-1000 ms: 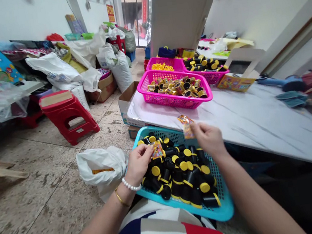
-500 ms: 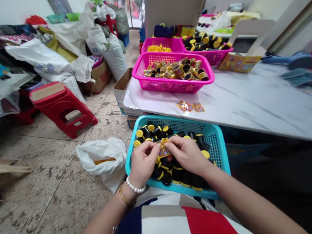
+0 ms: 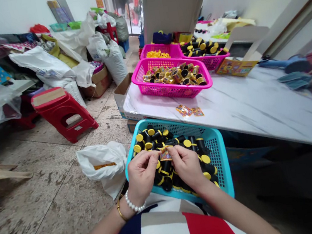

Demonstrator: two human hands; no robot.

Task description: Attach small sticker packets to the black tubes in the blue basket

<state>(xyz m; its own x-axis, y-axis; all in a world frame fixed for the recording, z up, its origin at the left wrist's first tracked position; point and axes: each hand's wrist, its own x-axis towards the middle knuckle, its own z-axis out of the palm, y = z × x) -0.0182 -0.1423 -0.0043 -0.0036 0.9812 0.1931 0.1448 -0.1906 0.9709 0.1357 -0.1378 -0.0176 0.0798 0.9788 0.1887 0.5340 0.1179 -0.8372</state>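
Note:
A small printed sticker, orange and purple, is stretched between my two hands. My left hand pinches its left edge between thumb and forefinger. On the other side, my right hand pinches the right edge in the same way. Both hands are over a turquoise basket, which holds many black cylinders with yellow caps. Two more printed stickers lie on the table edge beyond the basket.
The marble-patterned table carries a pink basket of sticker-wrapped cylinders, with more pink baskets behind. Left of the turquoise basket stands an open white sack on the floor. Farther left is a red stool.
Both hands have come slightly lower and nearer to me, still holding the sticker, which looks flatter and more spread out. The view has tilted up a little.

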